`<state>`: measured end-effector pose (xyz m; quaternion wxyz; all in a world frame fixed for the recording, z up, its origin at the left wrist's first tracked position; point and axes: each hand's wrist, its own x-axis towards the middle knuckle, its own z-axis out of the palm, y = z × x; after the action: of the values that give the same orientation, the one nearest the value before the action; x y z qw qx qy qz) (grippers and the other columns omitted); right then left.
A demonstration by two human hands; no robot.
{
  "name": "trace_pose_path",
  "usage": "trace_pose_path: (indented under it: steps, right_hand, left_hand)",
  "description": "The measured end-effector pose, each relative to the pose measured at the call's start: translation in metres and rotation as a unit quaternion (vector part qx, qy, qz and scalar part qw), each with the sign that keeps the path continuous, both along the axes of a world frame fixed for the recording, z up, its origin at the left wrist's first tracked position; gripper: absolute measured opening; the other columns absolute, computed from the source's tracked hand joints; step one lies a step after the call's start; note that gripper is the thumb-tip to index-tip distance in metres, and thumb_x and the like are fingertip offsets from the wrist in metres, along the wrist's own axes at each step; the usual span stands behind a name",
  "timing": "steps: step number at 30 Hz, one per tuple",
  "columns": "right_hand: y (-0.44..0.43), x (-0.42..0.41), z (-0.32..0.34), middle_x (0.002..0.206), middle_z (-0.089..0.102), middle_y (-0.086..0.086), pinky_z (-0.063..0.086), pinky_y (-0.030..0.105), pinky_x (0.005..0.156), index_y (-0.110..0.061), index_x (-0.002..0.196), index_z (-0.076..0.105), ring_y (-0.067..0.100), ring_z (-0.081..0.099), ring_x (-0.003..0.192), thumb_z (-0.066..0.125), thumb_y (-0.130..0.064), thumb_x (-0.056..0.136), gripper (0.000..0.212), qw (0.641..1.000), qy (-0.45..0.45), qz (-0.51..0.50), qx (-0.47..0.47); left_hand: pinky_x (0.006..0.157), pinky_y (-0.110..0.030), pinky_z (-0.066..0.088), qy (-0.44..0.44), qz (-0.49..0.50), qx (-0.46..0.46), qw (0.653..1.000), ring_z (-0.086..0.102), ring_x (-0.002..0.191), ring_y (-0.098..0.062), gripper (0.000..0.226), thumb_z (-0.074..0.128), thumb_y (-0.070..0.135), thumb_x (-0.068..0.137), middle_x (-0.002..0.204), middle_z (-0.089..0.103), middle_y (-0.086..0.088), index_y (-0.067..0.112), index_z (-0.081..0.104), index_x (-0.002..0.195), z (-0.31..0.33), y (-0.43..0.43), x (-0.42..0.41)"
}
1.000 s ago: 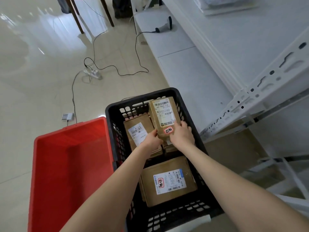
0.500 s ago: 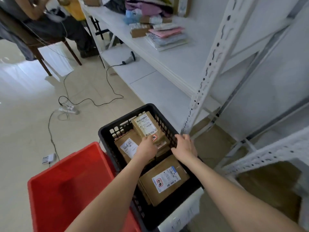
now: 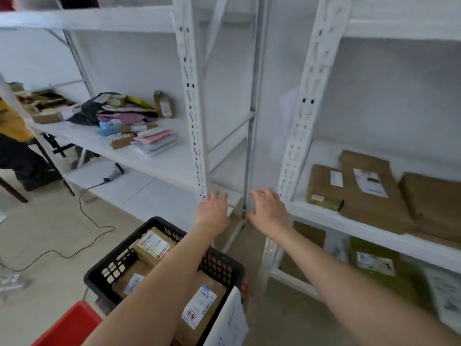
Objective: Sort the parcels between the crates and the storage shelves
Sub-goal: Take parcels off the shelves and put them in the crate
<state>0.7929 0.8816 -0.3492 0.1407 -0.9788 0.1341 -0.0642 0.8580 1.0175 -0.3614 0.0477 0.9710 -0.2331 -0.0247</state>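
A black crate (image 3: 222, 265) stands on the floor below my arms and holds brown labelled parcels (image 3: 152, 245). My left hand (image 3: 212, 211) and my right hand (image 3: 268, 211) are raised side by side above the crate, in front of the white shelf posts. Both hands have loosely spread fingers and hold nothing. Brown parcels (image 3: 369, 188) lie on the right-hand white shelf (image 3: 349, 221). A corner of the red crate (image 3: 72, 325) shows at the bottom left.
The left shelf (image 3: 159, 161) carries a heap of soft mailers and small boxes (image 3: 134, 123). A handheld scanner (image 3: 113, 173) lies on the lowest left shelf, its cable trailing over the floor. Green and white parcels (image 3: 379, 268) sit under the right shelf.
Both hands let go of the parcel in the black crate and rose towards the shelves. The view swung up and right, bringing the right-hand shelf with parcels into sight.
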Motion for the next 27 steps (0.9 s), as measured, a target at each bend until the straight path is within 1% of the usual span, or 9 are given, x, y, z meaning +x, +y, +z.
trace_pose_path:
  steps: [4,8,13,17,20,22,23,25,27]
  right_hand:
    - [-0.051,-0.05,0.044,0.146,0.031,0.004,0.037,0.038,0.103,-0.023,0.141,0.037,0.026,0.032,0.132,0.055,-0.024,0.092,0.053,0.999,-0.034,-0.026,-0.025]
    - [-0.103,-0.103,0.086,0.143,0.035,0.004,0.039,0.038,0.101,-0.024,0.141,0.037,0.026,0.036,0.128,0.055,-0.026,0.091,0.053,0.994,-0.072,-0.049,-0.059]
    - [-0.159,-0.165,0.143,0.143,0.034,0.004,0.037,0.038,0.103,-0.025,0.141,0.038,0.025,0.035,0.129,0.053,-0.023,0.092,0.051,0.985,-0.13,-0.082,-0.079]
    - [-0.191,-0.195,0.186,0.142,0.035,0.003,0.038,0.037,0.102,-0.026,0.14,0.04,0.024,0.036,0.129,0.053,-0.022,0.091,0.051,0.974,-0.182,-0.094,-0.092]
    - [-0.214,-0.205,0.226,0.142,0.035,0.002,0.038,0.036,0.101,-0.026,0.14,0.039,0.023,0.036,0.128,0.054,-0.023,0.091,0.051,0.96,-0.234,-0.104,-0.109]
    - [-0.225,-0.205,0.254,0.141,0.035,0.001,0.04,0.037,0.099,-0.026,0.139,0.039,0.023,0.036,0.129,0.054,-0.023,0.091,0.051,0.955,-0.257,-0.112,-0.099]
    - [-0.23,-0.202,0.267,0.141,0.035,0.001,0.041,0.037,0.097,-0.025,0.139,0.039,0.023,0.036,0.128,0.054,-0.022,0.091,0.051,0.952,-0.268,-0.117,-0.089]
    - [-0.24,-0.195,0.291,0.141,0.034,0.002,0.042,0.036,0.093,-0.023,0.139,0.04,0.024,0.037,0.127,0.054,-0.021,0.09,0.051,0.944,-0.296,-0.129,-0.062]
    - [-0.249,-0.183,0.315,0.142,0.035,0.005,0.041,0.036,0.095,-0.019,0.14,0.04,0.026,0.041,0.127,0.055,-0.022,0.089,0.053,0.933,-0.33,-0.142,-0.031]
  left_hand:
    - [0.095,-0.04,0.046,-0.05,-0.039,-0.019,0.998,0.036,0.132,-0.027,0.06,0.057,0.025,0.09,0.147,0.03,-0.008,0.015,0.031,0.143,0.051,-0.055,-0.036]
    - [0.091,-0.039,0.047,-0.098,-0.08,-0.056,0.99,0.038,0.131,-0.026,0.061,0.058,0.024,0.088,0.147,0.031,-0.005,0.017,0.032,0.143,0.101,-0.11,-0.082]
    - [0.09,-0.036,0.046,-0.201,-0.129,-0.091,0.967,0.041,0.128,-0.024,0.055,0.051,0.022,0.09,0.145,0.035,-0.003,0.018,0.033,0.142,0.16,-0.165,-0.138]
    - [0.087,-0.035,0.046,-0.254,-0.14,-0.124,0.949,0.045,0.125,-0.022,0.052,0.049,0.024,0.091,0.143,0.039,-0.002,0.019,0.036,0.141,0.202,-0.193,-0.163]
    - [0.084,-0.034,0.046,-0.286,-0.151,-0.168,0.931,0.043,0.126,-0.021,0.05,0.047,0.022,0.091,0.141,0.04,-0.001,0.019,0.038,0.141,0.244,-0.21,-0.17]
    - [0.077,-0.035,0.046,-0.307,-0.153,-0.197,0.919,0.045,0.123,-0.022,0.048,0.047,0.022,0.091,0.138,0.042,-0.003,0.018,0.039,0.139,0.272,-0.219,-0.169]
    - [0.076,-0.035,0.044,-0.312,-0.152,-0.213,0.913,0.045,0.121,-0.023,0.048,0.048,0.023,0.091,0.137,0.042,-0.003,0.017,0.04,0.138,0.286,-0.223,-0.166]
    - [0.082,-0.035,0.044,-0.31,-0.151,-0.249,0.905,0.045,0.121,-0.024,0.048,0.048,0.025,0.092,0.135,0.043,-0.005,0.015,0.039,0.138,0.311,-0.231,-0.157]
    - [0.088,-0.039,0.044,-0.292,-0.151,-0.286,0.9,0.045,0.121,-0.025,0.048,0.049,0.027,0.093,0.135,0.044,-0.007,0.013,0.039,0.138,0.332,-0.239,-0.144]
